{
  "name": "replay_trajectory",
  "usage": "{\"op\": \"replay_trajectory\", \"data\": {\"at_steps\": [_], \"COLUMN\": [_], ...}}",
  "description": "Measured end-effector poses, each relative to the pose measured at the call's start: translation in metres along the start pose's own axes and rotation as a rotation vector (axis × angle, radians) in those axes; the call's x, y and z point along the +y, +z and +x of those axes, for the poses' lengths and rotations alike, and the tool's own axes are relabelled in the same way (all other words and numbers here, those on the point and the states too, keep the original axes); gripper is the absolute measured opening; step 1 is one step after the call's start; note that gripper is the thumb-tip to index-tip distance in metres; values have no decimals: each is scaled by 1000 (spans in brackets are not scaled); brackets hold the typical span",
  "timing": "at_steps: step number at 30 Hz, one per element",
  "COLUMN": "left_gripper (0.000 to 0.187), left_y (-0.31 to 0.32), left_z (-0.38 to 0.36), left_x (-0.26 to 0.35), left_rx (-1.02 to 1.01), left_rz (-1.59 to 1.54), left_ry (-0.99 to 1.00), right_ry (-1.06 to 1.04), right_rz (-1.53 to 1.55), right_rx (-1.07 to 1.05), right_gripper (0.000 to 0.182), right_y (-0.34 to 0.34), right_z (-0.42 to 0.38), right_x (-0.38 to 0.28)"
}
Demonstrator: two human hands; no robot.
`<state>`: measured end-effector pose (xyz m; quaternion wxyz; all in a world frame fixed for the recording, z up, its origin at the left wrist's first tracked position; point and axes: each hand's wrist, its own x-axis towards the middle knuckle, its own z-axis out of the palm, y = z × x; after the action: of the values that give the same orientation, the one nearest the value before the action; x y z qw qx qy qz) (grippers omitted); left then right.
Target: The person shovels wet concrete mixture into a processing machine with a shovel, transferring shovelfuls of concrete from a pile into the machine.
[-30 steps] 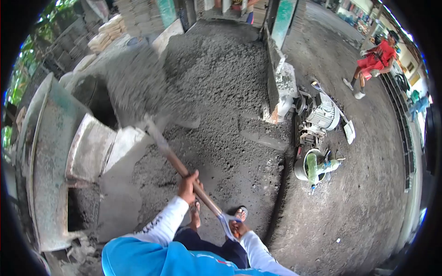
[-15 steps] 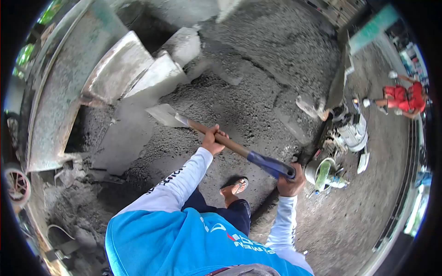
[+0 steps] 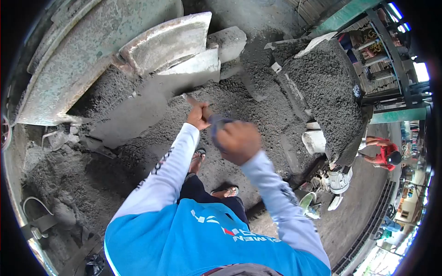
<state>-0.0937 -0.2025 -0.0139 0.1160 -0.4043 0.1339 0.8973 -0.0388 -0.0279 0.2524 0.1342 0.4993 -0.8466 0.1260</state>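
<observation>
My left hand (image 3: 199,116) is closed round the wooden shaft of a shovel (image 3: 207,112), low down near the blade's socket. At the top end, my right hand (image 3: 239,141) grips the dark blue handle; it is slightly blurred and close to the camera. The blade is hardly visible and seems to be down in the loose grey gravelly mix (image 3: 230,99) on the floor. Beyond it stand pale slabs (image 3: 195,69) dusted with grey.
Large curved metal panels (image 3: 92,60) rise at the left. A heap of grey mix (image 3: 322,87) lies in a container at the right. Near it are a motor (image 3: 340,180) and a green bottle (image 3: 307,200). A person in red (image 3: 384,152) is farther right.
My right hand has come up and left, closer to the camera, tilting the shovel steeper. The blade has dropped from sight against the mix. My view has turned, shifting the surroundings.
</observation>
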Motion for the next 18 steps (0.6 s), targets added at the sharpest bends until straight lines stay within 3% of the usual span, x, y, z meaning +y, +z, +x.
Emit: {"op": "replay_trajectory", "data": {"at_steps": [2, 5, 7, 8, 10, 12, 14, 15, 18], "left_gripper": [13, 14, 14, 13, 14, 15, 16, 17, 20], "left_y": [-57, -127, -145, -149, -146, -133, -75, -64, -51], "left_z": [31, 57, 28, 16, 2, -34, -79, -80, -55], "left_x": [-17, -78, -138, -159, -175, -190, -190, -203, -247], "left_rx": [240, 391, 372, 358, 173, 86, 67, 109, 223], "left_rz": [162, 259, 490, 614, 423, 266, 144, 130, 92], "left_ry": [-100, -225, -184, -157, -159, -184, -222, -193, -133], "right_ry": [20, 26, 54, 79, 128, 250, 471, 615, 1269], "right_rz": [51, 142, 227, 260, 319, 458, 565, 626, 803], "right_rx": [-78, -308, -562, -550, -519, -256, 16, 185, 310], "right_gripper": [19, 21, 24, 27, 33, 33, 31, 27, 17], "right_y": [89, 115, 115, 113, 110, 46, -5, -17, 3], "right_z": [-43, -136, -204, -231, -275, -257, -261, -273, -371], "right_x": [-19, -59, -79, -89, -93, -84, -80, -75, -64]}}
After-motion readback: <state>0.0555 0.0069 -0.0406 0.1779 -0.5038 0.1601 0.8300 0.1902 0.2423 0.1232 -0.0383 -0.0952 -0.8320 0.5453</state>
